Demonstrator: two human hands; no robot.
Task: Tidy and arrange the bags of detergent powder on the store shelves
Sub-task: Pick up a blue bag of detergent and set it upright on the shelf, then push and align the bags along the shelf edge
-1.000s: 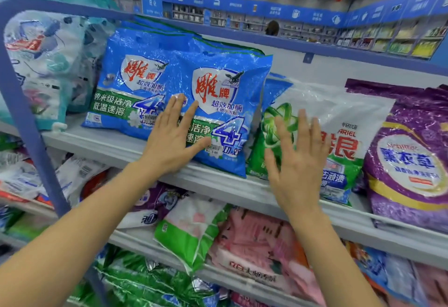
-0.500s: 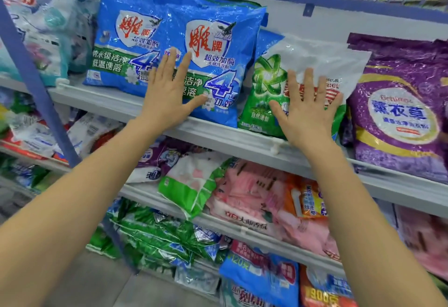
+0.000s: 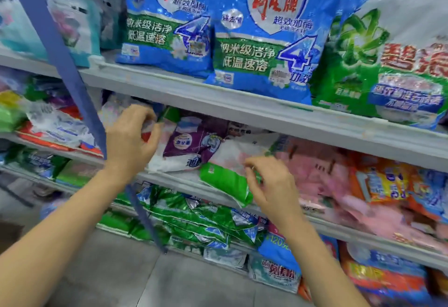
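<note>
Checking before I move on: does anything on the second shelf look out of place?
The green-and-white bag at the right hand lies tilted, its end hanging over the shelf edge; the purple bag lies slumped beside it.

Upper shelf (image 3: 218, 97) front: two blue bags (image 3: 167, 25) (image 3: 264, 49), one green-white bag (image 3: 378, 73); two hands (image 3: 131, 141) (image 3: 271, 183)

The middle shelf (image 3: 173, 178) is filled with lying bags: a whitish bag (image 3: 112, 112), a purple-and-white bag (image 3: 194, 146), a green-and-white bag (image 3: 225, 183) overhanging the front edge, and pink bags (image 3: 322, 173) to the right. Only a low gap is left beneath the upper shelf board (image 3: 242, 105), and it is taken up by the left hand (image 3: 131, 144), curled on the whitish bag, and the right hand (image 3: 269, 185), pinching the green-and-white bag. Entry from the left is barred by a blue upright post (image 3: 70, 81) just beside the left hand. Open floor (image 3: 109, 280) is left before the shelves.
</note>
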